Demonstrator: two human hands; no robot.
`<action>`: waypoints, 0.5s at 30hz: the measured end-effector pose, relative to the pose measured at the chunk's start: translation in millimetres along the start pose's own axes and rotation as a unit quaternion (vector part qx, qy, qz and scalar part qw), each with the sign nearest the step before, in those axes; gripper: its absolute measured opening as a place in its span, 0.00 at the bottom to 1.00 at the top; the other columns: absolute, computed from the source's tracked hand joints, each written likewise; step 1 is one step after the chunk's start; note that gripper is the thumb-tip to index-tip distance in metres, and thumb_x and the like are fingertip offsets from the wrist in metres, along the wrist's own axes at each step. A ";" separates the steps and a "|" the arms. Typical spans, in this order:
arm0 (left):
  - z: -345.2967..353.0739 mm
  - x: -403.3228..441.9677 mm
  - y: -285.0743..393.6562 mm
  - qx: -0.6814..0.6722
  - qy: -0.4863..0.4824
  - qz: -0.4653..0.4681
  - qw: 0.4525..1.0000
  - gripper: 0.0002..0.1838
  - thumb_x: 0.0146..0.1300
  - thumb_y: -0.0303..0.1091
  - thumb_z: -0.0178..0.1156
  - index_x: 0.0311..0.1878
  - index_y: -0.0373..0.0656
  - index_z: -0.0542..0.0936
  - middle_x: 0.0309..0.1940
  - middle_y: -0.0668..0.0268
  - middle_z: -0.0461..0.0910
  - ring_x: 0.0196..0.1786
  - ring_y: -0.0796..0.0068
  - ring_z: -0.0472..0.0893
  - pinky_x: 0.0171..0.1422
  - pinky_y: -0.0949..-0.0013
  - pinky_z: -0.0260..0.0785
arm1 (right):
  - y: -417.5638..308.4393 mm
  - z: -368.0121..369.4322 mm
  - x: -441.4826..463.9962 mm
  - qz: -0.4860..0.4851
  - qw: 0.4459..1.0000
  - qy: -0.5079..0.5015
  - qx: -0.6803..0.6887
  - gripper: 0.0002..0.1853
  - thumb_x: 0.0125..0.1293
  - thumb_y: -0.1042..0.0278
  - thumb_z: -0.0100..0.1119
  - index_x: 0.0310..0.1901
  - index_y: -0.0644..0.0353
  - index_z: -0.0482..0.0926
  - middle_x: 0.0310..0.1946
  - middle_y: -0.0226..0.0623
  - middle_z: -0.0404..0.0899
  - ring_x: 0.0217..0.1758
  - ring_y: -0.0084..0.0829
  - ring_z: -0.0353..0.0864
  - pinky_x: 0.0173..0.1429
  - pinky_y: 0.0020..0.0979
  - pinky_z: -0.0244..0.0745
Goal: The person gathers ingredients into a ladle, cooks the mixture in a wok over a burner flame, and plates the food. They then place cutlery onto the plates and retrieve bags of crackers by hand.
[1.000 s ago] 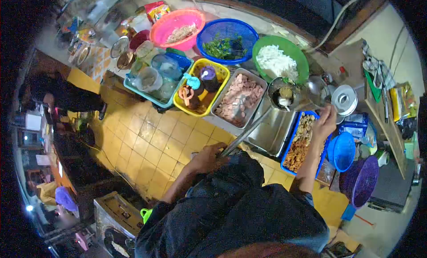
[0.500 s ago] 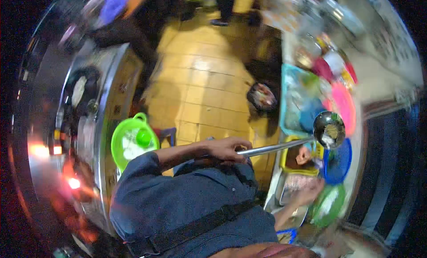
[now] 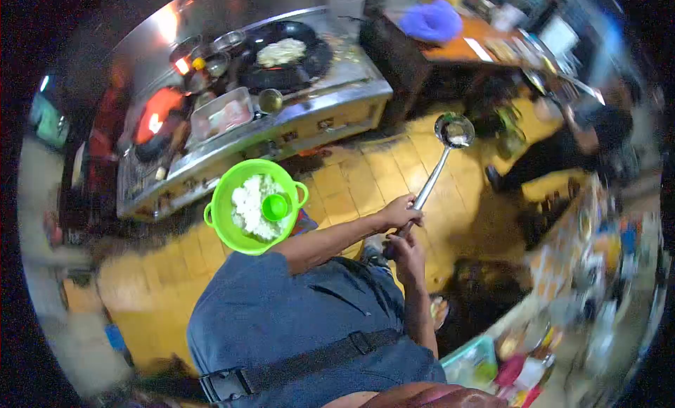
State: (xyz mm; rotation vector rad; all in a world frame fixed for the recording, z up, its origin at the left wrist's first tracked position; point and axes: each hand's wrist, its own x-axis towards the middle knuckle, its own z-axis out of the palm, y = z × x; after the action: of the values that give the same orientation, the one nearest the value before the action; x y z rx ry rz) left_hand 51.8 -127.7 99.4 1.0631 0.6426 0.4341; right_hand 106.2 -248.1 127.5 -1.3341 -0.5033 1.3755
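Both hands are on the long metal handle of a ladle. My left hand is wrapped round the middle of the handle, and my right hand is closed round its lower end. The ladle's round bowl points away from me over the tiled floor, holding something brown and a white lump. To the left of my left forearm stands a bright green basket with white rice-like food and a small green cup inside.
A steel stove counter runs along the upper left, bearing a black wok with pale food, a tray and glowing flames. Another person stands at the right. A worktop with blurred containers lies lower right.
The view has swung round from the worktop of food containers to the stove. The ladle has come along in my left hand, and my right hand has taken hold of its handle.
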 end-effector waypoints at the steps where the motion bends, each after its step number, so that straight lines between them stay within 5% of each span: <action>1: -8.1 13.7 10.8 -0.011 0.031 0.017 0.999 0.15 0.58 0.31 0.59 0.45 0.38 0.68 0.28 0.61 0.79 0.25 0.77 0.77 0.29 0.73 0.70 | -23.0 13.4 17.6 0.033 0.993 0.019 0.108 0.09 0.58 0.75 0.50 0.42 0.57 0.70 0.22 0.29 0.68 0.21 0.23 0.69 0.27 0.23 0.67; 3: -28.4 36.1 26.2 0.037 0.077 0.039 0.996 0.15 0.60 0.35 0.60 0.45 0.38 0.69 0.32 0.60 0.80 0.31 0.76 0.78 0.33 0.72 0.71 | -46.6 7.4 58.7 0.062 0.989 -0.063 0.121 0.11 0.57 0.76 0.49 0.43 0.56 0.69 0.21 0.29 0.66 0.18 0.21 0.65 0.23 0.22 0.64; 5: -65.9 54.7 33.4 0.055 0.116 0.162 0.978 0.17 0.63 0.42 0.56 0.48 0.38 0.72 0.37 0.60 0.80 0.35 0.74 0.79 0.38 0.73 0.71 | -65.3 3.6 117.1 0.082 0.976 -0.143 0.142 0.14 0.56 0.75 0.47 0.45 0.54 0.68 0.19 0.27 0.62 0.14 0.17 0.56 0.17 0.20 0.55; 9: -134.7 -7.8 80.3 -0.109 0.208 0.094 0.967 0.20 0.63 0.48 0.55 0.50 0.43 0.74 0.40 0.65 0.80 0.42 0.77 0.79 0.42 0.72 0.72 | -133.1 47.0 193.7 0.165 0.969 -0.165 0.078 0.08 0.59 0.71 0.47 0.41 0.56 0.68 0.19 0.31 0.66 0.12 0.18 0.59 0.14 0.20 0.56; 11: -173.5 -38.2 71.8 -0.078 0.308 0.092 0.944 0.21 0.63 0.50 0.55 0.49 0.43 0.75 0.41 0.65 0.79 0.41 0.77 0.78 0.41 0.72 0.72 | -146.7 72.4 249.2 0.205 0.952 -0.218 0.068 0.09 0.59 0.72 0.49 0.42 0.57 0.68 0.19 0.31 0.66 0.13 0.18 0.59 0.14 0.20 0.56; 15: -250.2 -90.0 -2.8 -0.016 0.569 0.005 0.822 0.21 0.58 0.48 0.60 0.45 0.39 0.76 0.36 0.64 0.80 0.35 0.77 0.78 0.39 0.73 0.72 | -173.8 167.7 308.2 0.128 0.948 -0.287 -0.052 0.13 0.59 0.74 0.49 0.47 0.59 0.71 0.18 0.29 0.67 0.13 0.16 0.61 0.14 0.17 0.57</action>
State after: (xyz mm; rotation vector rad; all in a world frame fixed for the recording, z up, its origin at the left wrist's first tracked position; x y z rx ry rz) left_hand -182.9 -18.7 38.0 0.6813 1.6768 1.1083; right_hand 99.1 137.7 194.1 -1.0933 -0.8189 1.9933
